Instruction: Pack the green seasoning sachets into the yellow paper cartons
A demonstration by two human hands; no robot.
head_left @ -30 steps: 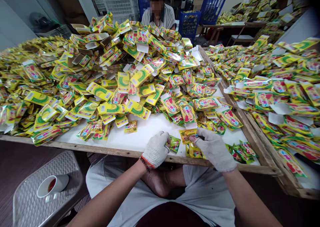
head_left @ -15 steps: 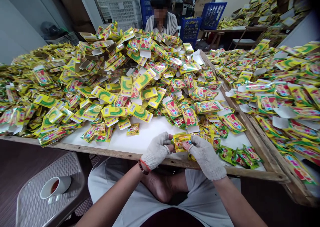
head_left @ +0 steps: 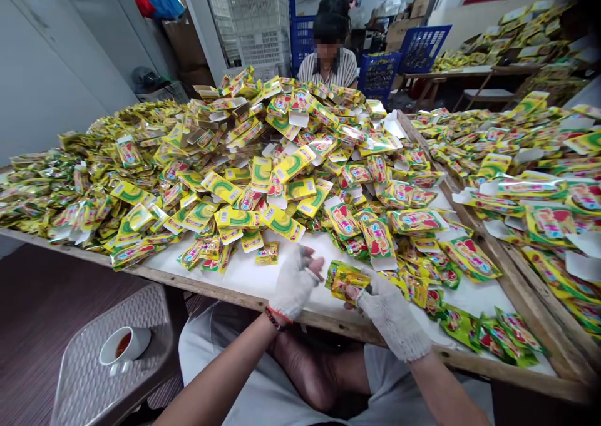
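Observation:
My right hand [head_left: 385,307], in a white knitted glove with bare fingertips, pinches small yellow and green candy packets [head_left: 348,280]; at least two seem stacked together. Left of them, my left hand [head_left: 295,282], gloved the same way, has its fingers apart and holds nothing. Beyond it lies a small yellow packet [head_left: 267,253] on the white tabletop [head_left: 235,274]. A large heap of flat yellow printed cartons [head_left: 282,223], many with open flaps, rises ahead of both hands. Several green packets [head_left: 493,335] lie by the table's edge at the right.
A wooden divider [head_left: 488,244] separates another carton heap [head_left: 549,226] on the right. A white cup [head_left: 126,346] of dark liquid stands on a grey stool [head_left: 154,313] at lower left. Across the table sits another person [head_left: 328,66], with blue crates [head_left: 378,72] behind.
My left hand has come off the packets and opened to the left. My right hand keeps them, now tilted. The whole view has shifted, with things appearing lower and farther right.

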